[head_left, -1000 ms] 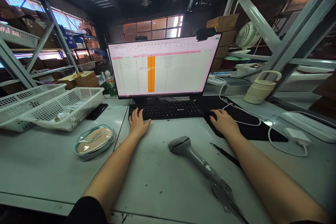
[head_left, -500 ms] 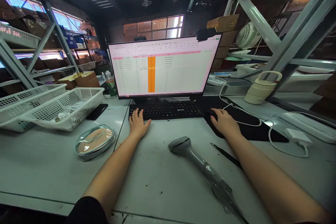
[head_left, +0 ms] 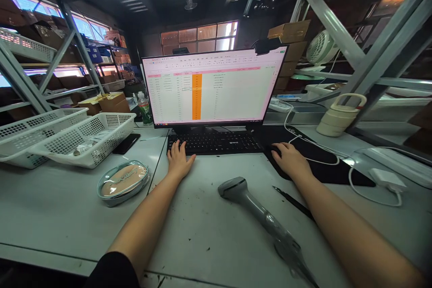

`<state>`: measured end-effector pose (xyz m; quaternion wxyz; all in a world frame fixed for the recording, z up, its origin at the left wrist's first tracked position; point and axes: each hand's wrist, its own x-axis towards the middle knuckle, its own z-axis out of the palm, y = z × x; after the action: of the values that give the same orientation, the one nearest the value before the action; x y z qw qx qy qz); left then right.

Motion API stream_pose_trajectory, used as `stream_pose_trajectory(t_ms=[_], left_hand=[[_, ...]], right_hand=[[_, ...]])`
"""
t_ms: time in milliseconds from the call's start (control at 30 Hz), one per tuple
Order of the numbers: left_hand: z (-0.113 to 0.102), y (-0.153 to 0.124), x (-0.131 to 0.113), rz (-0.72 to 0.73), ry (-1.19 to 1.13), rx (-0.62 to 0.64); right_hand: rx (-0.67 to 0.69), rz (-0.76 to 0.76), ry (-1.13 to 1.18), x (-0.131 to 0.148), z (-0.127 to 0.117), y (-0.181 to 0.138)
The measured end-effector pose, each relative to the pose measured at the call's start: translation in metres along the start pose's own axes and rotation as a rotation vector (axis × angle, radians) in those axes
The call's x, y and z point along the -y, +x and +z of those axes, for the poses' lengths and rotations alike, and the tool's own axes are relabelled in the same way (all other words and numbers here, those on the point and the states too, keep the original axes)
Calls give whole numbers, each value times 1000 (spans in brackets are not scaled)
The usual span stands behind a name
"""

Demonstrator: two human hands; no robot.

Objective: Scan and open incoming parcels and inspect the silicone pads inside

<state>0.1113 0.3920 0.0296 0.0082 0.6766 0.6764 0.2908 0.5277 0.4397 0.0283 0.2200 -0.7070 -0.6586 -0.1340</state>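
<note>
My left hand (head_left: pixel 178 160) rests with spread fingers on the left end of a black keyboard (head_left: pixel 219 142), its thumb off the front edge. On the black mouse pad (head_left: pixel 324 168), my right hand (head_left: pixel 290 160) is curled over a dark computer mouse (head_left: pixel 274 148), most of which the hand hides. Behind the keyboard stands a monitor (head_left: pixel 232 94) showing a spreadsheet with an orange column. A grey barcode scanner (head_left: pixel 259 213) lies on the table between my forearms. Beside my right forearm is a black pen (head_left: pixel 292 200), partly covered by the arm.
White perforated baskets (head_left: pixel 97 153) stand at the left, near a dark phone (head_left: pixel 126 144) and an oval clear-topped case (head_left: pixel 123 182). A green-labelled bottle (head_left: pixel 144 110) is by the monitor. At the right are a cream cup (head_left: pixel 337 119), a white charger (head_left: pixel 388 180) and cables.
The whole view has shifted slightly, so everything sits a little farther right. Both hands keep their places on the keyboard and mouse.
</note>
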Motion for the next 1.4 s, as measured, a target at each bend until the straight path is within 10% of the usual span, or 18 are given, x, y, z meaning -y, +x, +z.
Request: stream_pose_trajectory(t_ms=[1400], left_hand=[[-1, -1, 0, -2, -14, 8]], right_hand=[[5, -4, -4, -1, 1, 1]])
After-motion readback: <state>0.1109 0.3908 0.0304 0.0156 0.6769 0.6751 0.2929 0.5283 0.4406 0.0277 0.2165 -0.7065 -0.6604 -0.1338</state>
